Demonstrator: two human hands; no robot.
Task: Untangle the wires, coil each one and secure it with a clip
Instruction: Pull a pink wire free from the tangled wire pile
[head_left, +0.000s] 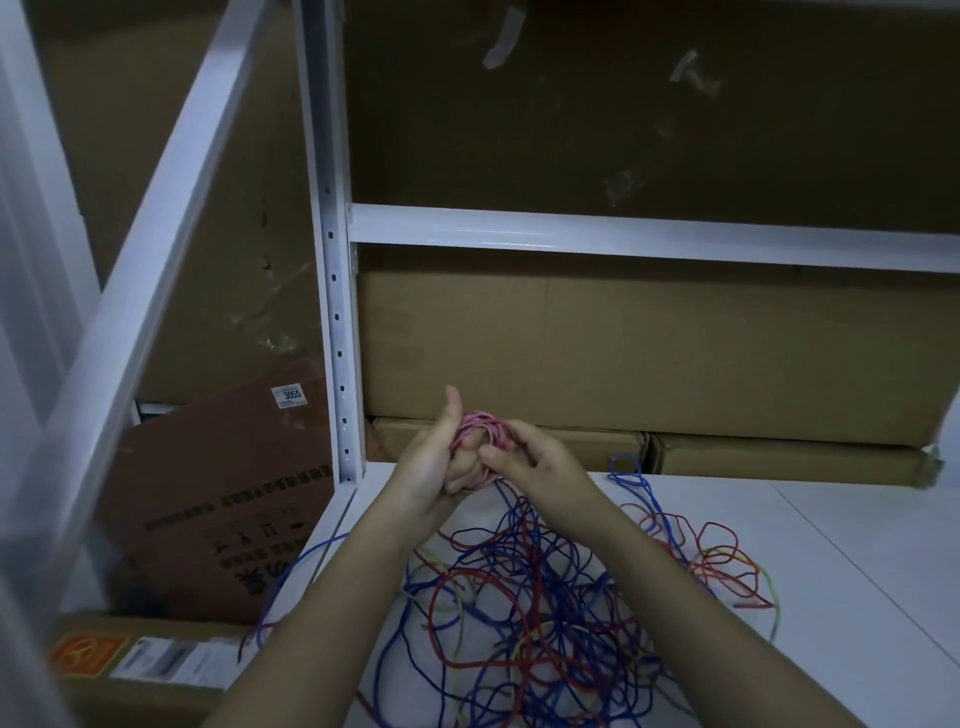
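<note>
A small pink wire coil (480, 431), wound into tight round loops, is held up above the far edge of the wire tangle (545, 587). The left hand (439, 457) wraps its curled fingers through and around the coil, thumb pointing up. The right hand (530, 457) is at the coil's right side, its fingers (491, 454) bent and pinching the pink strands.

The tangle is a loose heap of thin, smooth-sheathed wires in blue, red and a few yellow-green, lying in overlapping loops on the smooth white shelf board (831, 545). A single blue wire (296, 577) trails from the tangle's left side over the board's edge. Beyond the tangle on the right, a blue loop (628, 470) reaches toward two flat, matte cardboard cartons (779, 457); a larger brown carton (649, 353) lies on them.

Left of the tangle stands a perforated white metal upright (335, 312), and past it a printed cardboard sheet (223, 493) bearing a label reading 3055.
</note>
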